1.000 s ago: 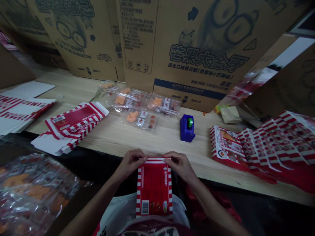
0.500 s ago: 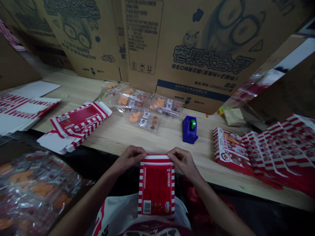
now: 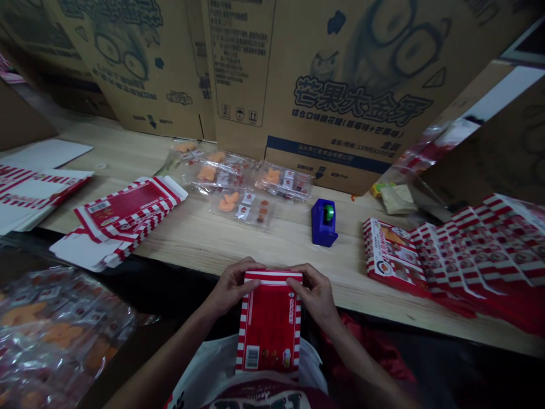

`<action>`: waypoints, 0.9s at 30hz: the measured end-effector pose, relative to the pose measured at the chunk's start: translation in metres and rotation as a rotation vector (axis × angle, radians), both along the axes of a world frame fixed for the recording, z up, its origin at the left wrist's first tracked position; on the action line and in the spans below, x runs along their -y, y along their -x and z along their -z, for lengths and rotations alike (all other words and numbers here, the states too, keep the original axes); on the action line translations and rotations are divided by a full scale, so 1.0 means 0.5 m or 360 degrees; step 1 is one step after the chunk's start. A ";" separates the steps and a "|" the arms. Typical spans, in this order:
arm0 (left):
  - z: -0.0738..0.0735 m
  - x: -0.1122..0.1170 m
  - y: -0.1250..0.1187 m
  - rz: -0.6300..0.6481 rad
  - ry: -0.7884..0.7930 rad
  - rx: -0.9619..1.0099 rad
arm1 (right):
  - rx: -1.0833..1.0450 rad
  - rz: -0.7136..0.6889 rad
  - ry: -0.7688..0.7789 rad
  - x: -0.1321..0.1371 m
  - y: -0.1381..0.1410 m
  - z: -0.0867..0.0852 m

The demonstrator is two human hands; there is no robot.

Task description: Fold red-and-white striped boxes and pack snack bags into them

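Note:
A red and white striped candy box (image 3: 271, 321) stands against my body at the table's front edge, its barcode side facing up at me. My left hand (image 3: 238, 284) grips its top left corner, thumb on the printed face and fingers behind. At the top right corner my right hand (image 3: 314, 291) holds it the same way. The box's top edge looks folded over between the two hands. Beyond them on the table lie clear candy packs (image 3: 242, 205) with orange pieces, and a blue tape dispenser (image 3: 323, 222).
Flattened striped boxes (image 3: 128, 205) and white-backed card sheets (image 3: 29, 199) lie at left. Below them is a heap of clear candy packs (image 3: 59, 332). Filled boxes (image 3: 394, 255) are lined up at right. Large brown cartons (image 3: 315, 113) stand along the back.
My thumbs have moved from the top flap's corners down onto the box's face. The white flap that stood up at the top has folded over. The view has shifted slightly.

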State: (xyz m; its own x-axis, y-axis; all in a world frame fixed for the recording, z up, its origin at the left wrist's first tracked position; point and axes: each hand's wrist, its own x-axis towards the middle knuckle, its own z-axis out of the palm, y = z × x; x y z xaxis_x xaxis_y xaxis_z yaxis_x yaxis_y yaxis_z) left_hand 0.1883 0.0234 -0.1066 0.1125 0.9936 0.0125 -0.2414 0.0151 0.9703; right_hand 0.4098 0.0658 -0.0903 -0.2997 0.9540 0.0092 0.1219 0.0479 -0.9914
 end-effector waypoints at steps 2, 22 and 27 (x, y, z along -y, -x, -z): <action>0.006 -0.002 -0.011 -0.0044 0.0010 0.0032 | -0.0022 0.0009 -0.0012 0.002 0.001 0.007; 0.035 -0.016 -0.038 -0.0258 0.0192 0.0003 | 0.0219 0.1209 -0.0341 -0.248 -0.125 0.032; 0.029 -0.019 -0.038 -0.0288 0.0115 -0.0034 | 0.0137 0.1211 -0.0271 -0.303 -0.106 0.066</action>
